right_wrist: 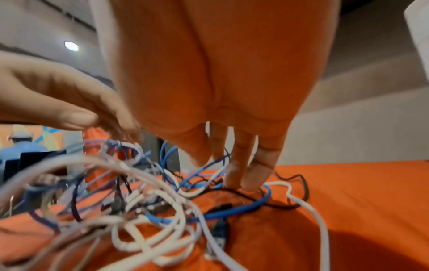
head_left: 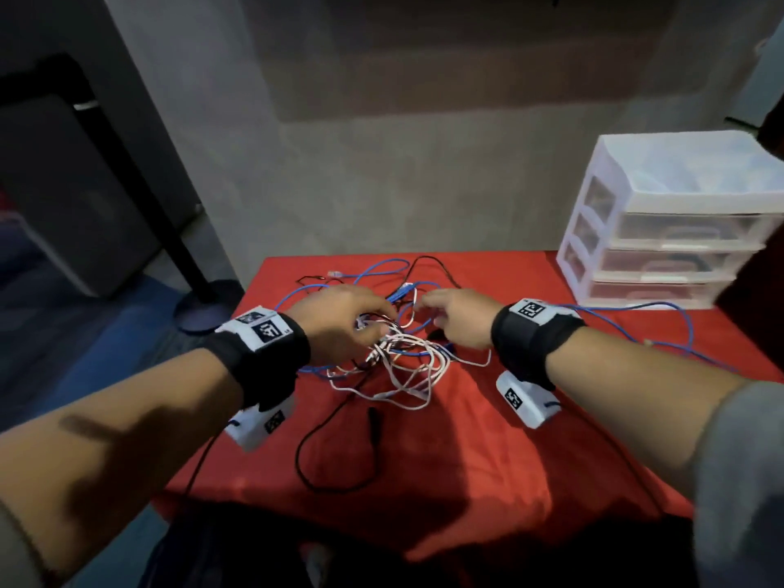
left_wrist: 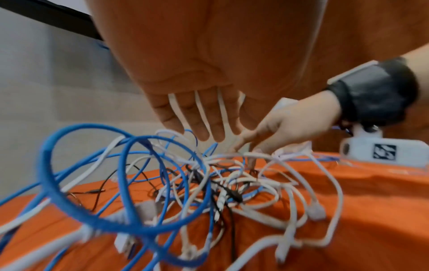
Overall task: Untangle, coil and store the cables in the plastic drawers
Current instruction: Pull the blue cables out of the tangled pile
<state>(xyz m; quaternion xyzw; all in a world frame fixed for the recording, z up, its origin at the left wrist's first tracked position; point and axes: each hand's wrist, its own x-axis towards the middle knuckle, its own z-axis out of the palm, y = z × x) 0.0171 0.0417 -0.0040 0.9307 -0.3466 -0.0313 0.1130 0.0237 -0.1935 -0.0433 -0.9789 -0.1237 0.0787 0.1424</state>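
A tangle of white, blue and black cables (head_left: 403, 358) lies on the red-covered table (head_left: 530, 468). My left hand (head_left: 377, 322) reaches into its left side. In the left wrist view its fingers (left_wrist: 202, 119) are straight and point down just over the white and blue loops (left_wrist: 144, 183). My right hand (head_left: 428, 309) is at the tangle's far right side. Its straight fingers (right_wrist: 250, 165) press down beside a blue cable (right_wrist: 232, 210) and a thin black one. Neither hand plainly grips a cable. The white plastic drawer unit (head_left: 679, 222) stands at the table's back right, its three drawers closed.
A long blue cable (head_left: 662, 328) trails right in front of the drawer unit. A black cable (head_left: 322, 439) loops toward the table's near edge. A dark stand base (head_left: 208, 307) sits on the floor beyond the table's left corner. A plain wall is behind.
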